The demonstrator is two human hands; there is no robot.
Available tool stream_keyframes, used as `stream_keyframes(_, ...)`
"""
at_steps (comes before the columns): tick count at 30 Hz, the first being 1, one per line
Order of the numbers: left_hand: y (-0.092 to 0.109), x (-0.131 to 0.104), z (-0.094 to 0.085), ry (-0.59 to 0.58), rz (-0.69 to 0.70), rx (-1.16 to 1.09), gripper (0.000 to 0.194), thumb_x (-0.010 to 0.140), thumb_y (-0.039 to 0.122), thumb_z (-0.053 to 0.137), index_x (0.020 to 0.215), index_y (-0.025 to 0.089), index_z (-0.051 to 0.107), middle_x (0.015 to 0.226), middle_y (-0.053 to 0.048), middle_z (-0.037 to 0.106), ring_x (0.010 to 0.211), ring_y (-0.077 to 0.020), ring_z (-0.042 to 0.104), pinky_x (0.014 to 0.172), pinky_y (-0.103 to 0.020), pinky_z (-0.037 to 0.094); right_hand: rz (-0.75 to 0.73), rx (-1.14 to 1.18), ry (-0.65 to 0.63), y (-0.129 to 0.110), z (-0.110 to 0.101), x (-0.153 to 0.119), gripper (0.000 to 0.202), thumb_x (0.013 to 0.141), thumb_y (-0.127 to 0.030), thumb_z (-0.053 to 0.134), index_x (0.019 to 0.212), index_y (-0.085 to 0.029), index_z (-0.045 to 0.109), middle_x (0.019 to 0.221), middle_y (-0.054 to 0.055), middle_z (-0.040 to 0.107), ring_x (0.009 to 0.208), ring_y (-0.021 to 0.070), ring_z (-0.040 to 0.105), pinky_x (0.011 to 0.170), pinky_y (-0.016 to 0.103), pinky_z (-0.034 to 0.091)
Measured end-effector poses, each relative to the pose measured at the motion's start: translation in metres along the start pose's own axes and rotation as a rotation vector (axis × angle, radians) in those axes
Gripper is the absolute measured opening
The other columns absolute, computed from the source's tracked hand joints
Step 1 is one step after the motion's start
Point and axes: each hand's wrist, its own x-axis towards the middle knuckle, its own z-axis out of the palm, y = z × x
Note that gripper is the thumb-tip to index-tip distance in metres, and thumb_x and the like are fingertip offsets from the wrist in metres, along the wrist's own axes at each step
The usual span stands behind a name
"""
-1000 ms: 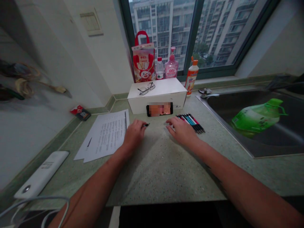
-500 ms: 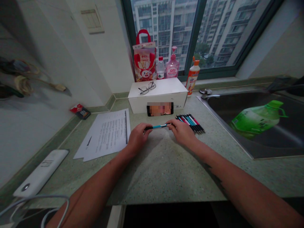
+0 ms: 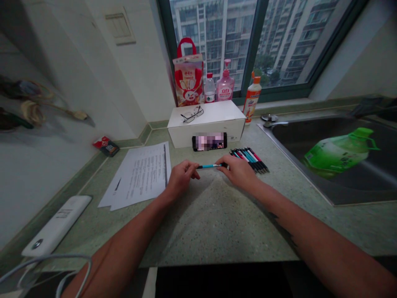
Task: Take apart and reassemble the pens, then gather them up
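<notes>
Between my two hands a blue and black pen (image 3: 208, 166) is held level, just above the countertop. My left hand (image 3: 182, 176) is closed, its fingers pinching the black end of the pen. At the other end, my right hand (image 3: 237, 170) is closed on the pen's silver and black part. Several pens (image 3: 250, 159) with blue, white, red and black barrels lie side by side just beyond my right hand. Printed paper sheets (image 3: 141, 178) rest to the left of my left hand. A phone (image 3: 209, 142) leans against a white box (image 3: 207, 118) behind the held pen.
Eyeglasses (image 3: 192, 114) lie on the box. Behind it stand a red bag (image 3: 189, 82), a water bottle (image 3: 210, 89), a pink pump bottle (image 3: 225, 85) and an orange bottle (image 3: 252, 99). A sink (image 3: 313, 193) on the right holds a green jug (image 3: 341, 152). A white device (image 3: 57, 225) with cables sits left.
My left hand's fingers have shifted their hold on the pen, now curled nearer its black end. The right fingers have shifted slightly too. The phone's screen picture differs.
</notes>
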Motion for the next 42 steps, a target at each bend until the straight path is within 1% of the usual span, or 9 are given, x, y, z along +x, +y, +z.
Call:
stream_keyframes(6,0.006,-0.003,0.0,-0.017,0.03,0.123,0.037,0.093,0.04,0.058,0.064,0.02,0.068,0.06,-0.001,0.068,0.059,-0.0172,0.061,0.064,-0.03,0.046,-0.082,0.043,-0.164,-0.008,0.009,-0.002,0.023,0.102,-0.03,0.054,0.113,-0.023,0.073,0.106,0.006,0.075,0.097,0.0224,0.067,0.081,0.033,0.047)
stream_keyframes(10,0.004,-0.004,0.0,-0.033,0.032,0.19,0.05,0.098,0.043,0.052,0.057,0.019,0.064,0.06,-0.002,0.066,0.06,-0.0178,0.061,0.067,-0.032,0.047,-0.095,0.034,-0.131,-0.009,0.01,-0.003,0.021,0.1,-0.03,0.057,0.108,-0.022,0.074,0.099,0.007,0.073,0.093,0.0222,0.066,0.08,0.033,0.047)
stream_keyframes(17,0.001,-0.006,0.005,-0.033,0.224,0.082,0.017,0.083,0.023,0.074,0.098,0.018,0.07,0.093,-0.004,0.074,0.083,-0.0182,0.068,0.077,-0.03,0.053,-0.059,0.078,-0.091,-0.005,0.011,-0.003,0.014,0.094,-0.024,0.066,0.106,-0.02,0.073,0.102,0.006,0.074,0.095,0.0224,0.067,0.082,0.033,0.048)
stream_keyframes(20,0.003,-0.008,0.004,-0.077,0.216,0.157,0.009,0.089,0.026,0.068,0.089,0.018,0.071,0.083,-0.003,0.072,0.076,-0.0172,0.066,0.074,-0.029,0.051,-0.058,0.056,-0.088,-0.004,0.012,-0.003,0.013,0.094,-0.025,0.067,0.104,-0.021,0.073,0.099,0.005,0.075,0.093,0.0223,0.068,0.079,0.032,0.047)
stream_keyframes(24,0.003,-0.007,0.003,-0.102,0.1,0.267,0.038,0.098,0.036,0.054,0.068,0.017,0.067,0.064,-0.001,0.065,0.061,-0.0159,0.059,0.065,-0.029,0.047,-0.068,0.024,-0.064,-0.004,0.013,-0.004,0.012,0.093,-0.023,0.068,0.103,-0.023,0.074,0.098,0.005,0.075,0.09,0.0221,0.068,0.076,0.032,0.046)
stream_keyframes(27,-0.002,-0.005,0.004,-0.08,0.139,0.219,0.018,0.093,0.033,0.064,0.089,0.017,0.07,0.078,-0.002,0.071,0.071,-0.0173,0.065,0.07,-0.029,0.05,-0.069,0.027,-0.071,-0.006,0.015,-0.003,0.011,0.091,-0.023,0.069,0.102,-0.022,0.073,0.098,0.005,0.076,0.091,0.0227,0.068,0.076,0.032,0.046)
stream_keyframes(30,-0.005,-0.006,0.004,-0.078,0.249,0.188,0.026,0.086,0.024,0.074,0.111,0.019,0.067,0.096,-0.005,0.073,0.084,-0.0184,0.068,0.077,-0.031,0.054,-0.044,0.035,-0.087,-0.007,0.016,-0.003,0.012,0.091,-0.022,0.07,0.102,-0.022,0.073,0.097,0.005,0.076,0.091,0.0229,0.069,0.076,0.032,0.046)
stream_keyframes(34,-0.003,-0.009,0.003,-0.111,0.335,0.29,0.009,0.091,0.021,0.068,0.099,0.018,0.07,0.092,-0.005,0.072,0.08,-0.0175,0.066,0.077,-0.032,0.053,-0.052,0.046,-0.132,-0.008,0.017,-0.003,0.019,0.092,-0.027,0.069,0.111,-0.023,0.071,0.107,0.006,0.075,0.096,0.0237,0.069,0.079,0.034,0.048)
stream_keyframes(42,0.002,-0.008,0.002,-0.127,0.264,0.394,0.018,0.096,0.028,0.064,0.086,0.017,0.073,0.082,-0.004,0.073,0.074,-0.0173,0.064,0.071,-0.03,0.047,-0.087,0.053,-0.156,-0.007,0.019,-0.002,0.016,0.099,-0.029,0.06,0.104,-0.021,0.072,0.102,0.007,0.074,0.094,0.0226,0.067,0.078,0.033,0.047)
